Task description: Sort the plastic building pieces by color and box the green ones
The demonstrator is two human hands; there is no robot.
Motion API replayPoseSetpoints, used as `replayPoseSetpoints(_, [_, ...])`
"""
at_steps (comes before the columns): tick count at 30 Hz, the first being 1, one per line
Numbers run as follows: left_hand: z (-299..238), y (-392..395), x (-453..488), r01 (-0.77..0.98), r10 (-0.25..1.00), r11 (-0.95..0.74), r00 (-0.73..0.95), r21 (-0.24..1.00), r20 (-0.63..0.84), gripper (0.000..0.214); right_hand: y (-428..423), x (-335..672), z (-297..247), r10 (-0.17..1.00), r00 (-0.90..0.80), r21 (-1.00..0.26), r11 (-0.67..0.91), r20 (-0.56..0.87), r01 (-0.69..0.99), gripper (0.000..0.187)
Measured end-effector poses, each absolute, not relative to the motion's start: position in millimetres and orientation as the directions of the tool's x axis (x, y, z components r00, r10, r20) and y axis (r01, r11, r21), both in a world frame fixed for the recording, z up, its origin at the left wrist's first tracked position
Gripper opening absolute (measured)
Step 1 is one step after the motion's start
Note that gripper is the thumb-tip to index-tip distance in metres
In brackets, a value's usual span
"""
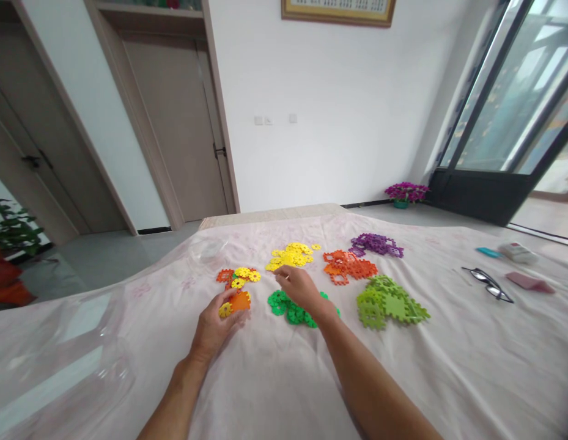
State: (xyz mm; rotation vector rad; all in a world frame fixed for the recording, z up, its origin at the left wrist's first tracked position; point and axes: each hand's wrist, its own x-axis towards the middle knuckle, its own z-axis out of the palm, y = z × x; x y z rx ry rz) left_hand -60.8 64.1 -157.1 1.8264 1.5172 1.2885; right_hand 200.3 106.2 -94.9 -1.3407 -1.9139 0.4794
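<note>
My left hand is closed round an orange square piece with a yellow round piece stuck on it, low over the pink sheet. My right hand hovers above a green heap of round pieces, its fingers curled in a pinch pointing toward the yellow heap; whether it holds anything is too small to tell. A small joined cluster of orange and yellow pieces lies just beyond my left hand.
Sorted heaps lie on the bed sheet: orange squares, purple pieces, light green squares. Glasses, a pink item and a white item sit at right. A clear plastic bag lies at left.
</note>
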Motion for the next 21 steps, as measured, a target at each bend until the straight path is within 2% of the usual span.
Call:
replayPoseSetpoints(2, [-155, 63, -58, 0.536, 0.908, -0.341, -0.026, 0.772, 0.419, 0.054, 100, 176, -109, 0.943, -0.222, -0.731, 0.333, 0.249, 0.596, 0.032])
replayPoseSetpoints(6, [-151, 60, -48, 0.539, 0.893, -0.383, 0.009, 0.75, 0.449, 0.053, 97, 154, -127, 0.962, -0.274, -0.945, 0.083, -0.008, 0.318, 0.039])
replayPoseSetpoints(8, [-151, 59, -45, 0.524, 0.905, -0.379, 0.038, 0.763, 0.423, 0.057, 100, 155, -128, 0.967, -0.255, -0.977, 0.029, -0.026, 0.21, 0.034])
replayPoseSetpoints(10, [-152, 60, -44, 0.506, 0.913, -0.375, 0.059, 0.776, 0.403, 0.063, 106, 166, -125, 0.981, -0.195, -0.983, 0.055, 0.02, 0.177, 0.028])
replayPoseSetpoints(12, [-156, 63, -45, 0.499, 0.911, -0.374, 0.038, 0.782, 0.411, 0.061, 114, 184, -122, 0.992, -0.089, -0.969, 0.112, 0.094, 0.219, 0.026])
replayPoseSetpoints(16, [-164, 71, -49, 0.503, 0.912, -0.349, -0.01, 0.79, 0.41, 0.045, 127, 224, -118, 0.971, 0.114, -0.907, 0.149, 0.209, 0.394, 0.03])
replayPoseSetpoints(19, [-166, 74, -51, 0.574, 0.906, -0.346, 0.0, 0.742, 0.422, 0.04, 125, 228, -116, 0.965, 0.114, -0.834, 0.14, 0.235, 0.535, 0.031])
replayPoseSetpoints(21, [-165, 75, -53, 0.659, 0.889, -0.325, -0.032, 0.678, 0.457, 0.038, 115, 212, -115, 0.963, 0.02, -0.728, 0.19, 0.27, 0.658, 0.029])
